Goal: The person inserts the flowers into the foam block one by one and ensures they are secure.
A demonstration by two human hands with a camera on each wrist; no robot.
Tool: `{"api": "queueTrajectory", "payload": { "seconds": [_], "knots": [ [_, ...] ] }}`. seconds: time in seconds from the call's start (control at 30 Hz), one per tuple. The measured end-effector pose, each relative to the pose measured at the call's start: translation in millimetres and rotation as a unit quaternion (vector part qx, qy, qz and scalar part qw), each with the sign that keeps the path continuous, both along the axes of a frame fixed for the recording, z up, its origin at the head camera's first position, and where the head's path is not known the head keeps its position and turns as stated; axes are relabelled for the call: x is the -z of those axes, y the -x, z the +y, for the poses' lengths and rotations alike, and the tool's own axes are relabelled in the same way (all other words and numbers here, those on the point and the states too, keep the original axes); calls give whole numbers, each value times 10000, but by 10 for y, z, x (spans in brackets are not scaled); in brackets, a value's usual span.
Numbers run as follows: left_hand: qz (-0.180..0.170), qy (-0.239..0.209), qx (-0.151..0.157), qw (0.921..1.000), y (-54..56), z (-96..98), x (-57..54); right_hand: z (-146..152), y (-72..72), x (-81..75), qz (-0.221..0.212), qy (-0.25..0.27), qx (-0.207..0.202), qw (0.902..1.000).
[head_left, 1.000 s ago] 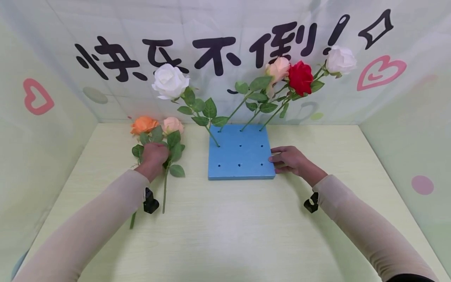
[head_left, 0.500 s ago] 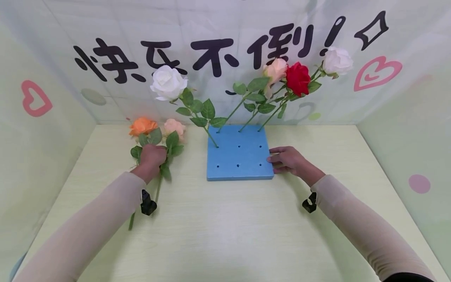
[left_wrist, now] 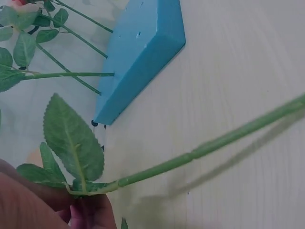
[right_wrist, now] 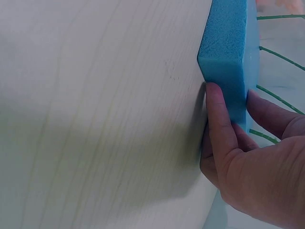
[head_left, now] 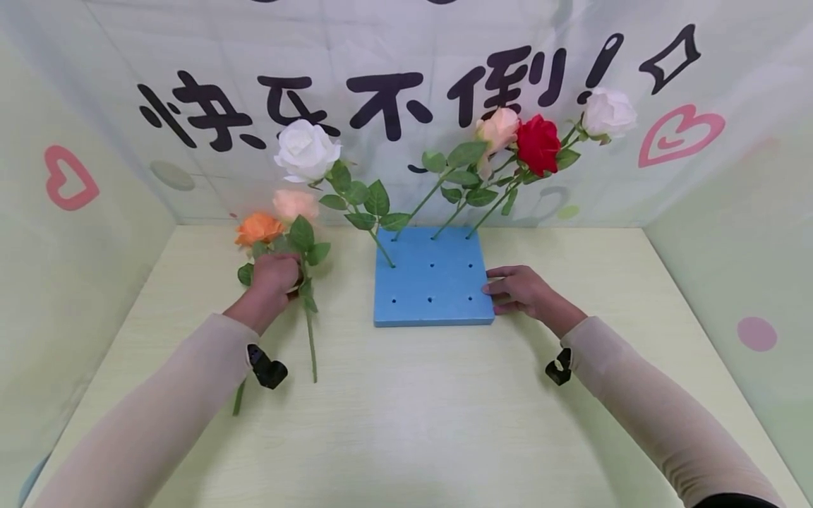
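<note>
My left hand (head_left: 276, 276) pinches the stem of a pink rose (head_left: 296, 204); its green stem (left_wrist: 186, 160) slants across the left wrist view, with leaves by the fingers. Beneath the left wrist lies an orange rose (head_left: 259, 228), its stem partly hidden. My right hand (head_left: 522, 291) touches the right edge of a blue foam block (head_left: 432, 281), fingers extended. In the right wrist view, the fingers lie along the block's side and one reaches its top face. Roses stand tilted in the block: a white rose (head_left: 308, 150), another pink rose (head_left: 497, 129), a red rose (head_left: 538, 144) and another white rose (head_left: 607, 113).
The foam block has several bare holes in its middle and front rows. It sits on a pale wood-grain table (head_left: 406, 416). Behind it hangs a printed cloth backdrop (head_left: 381, 42) with large black characters, and side walls rise left and right.
My left hand has lifted and turned the pink rose: its bloom swung up and left, while the stem's lower end moved right. The right hand has stayed at the block's edge.
</note>
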State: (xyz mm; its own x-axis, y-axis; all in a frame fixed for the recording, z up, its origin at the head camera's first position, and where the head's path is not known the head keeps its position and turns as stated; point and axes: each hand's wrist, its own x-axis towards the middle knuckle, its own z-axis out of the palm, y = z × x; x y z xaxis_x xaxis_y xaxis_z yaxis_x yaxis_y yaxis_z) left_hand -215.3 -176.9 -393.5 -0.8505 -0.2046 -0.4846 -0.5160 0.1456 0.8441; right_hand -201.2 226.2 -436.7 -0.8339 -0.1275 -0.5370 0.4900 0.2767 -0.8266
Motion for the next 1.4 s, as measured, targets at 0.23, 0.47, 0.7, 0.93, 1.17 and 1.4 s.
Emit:
{"api": "queueTrajectory", "payload": {
  "seconds": [0.23, 0.47, 0.7, 0.93, 1.17, 1.4],
  "knots": [
    [407, -129, -296, 9987, -53, 4, -26, 12, 4, 3, -3, -28, -22, 10000],
    [790, -442, -826, 9925, -113, -5, -77, 18, 16, 18, -5, -23, -36, 10000],
    [1153, -1104, -1114, 9809, -199, -44, -146, 18, 16, 19, -24, -42, -20, 10000],
    [1860, -1677, -1084, 9620, -266, -38, -178, 21, 23, 19, -1, -20, -14, 10000],
    [2267, -2106, -1322, 9417, -327, -1, -224, 23, 27, 18, -4, -11, -3, 10000],
    [2585, -2201, -1369, 9306, -418, 54, -272, 19, 22, 12, 22, 18, -53, 10000]
  ]
}}
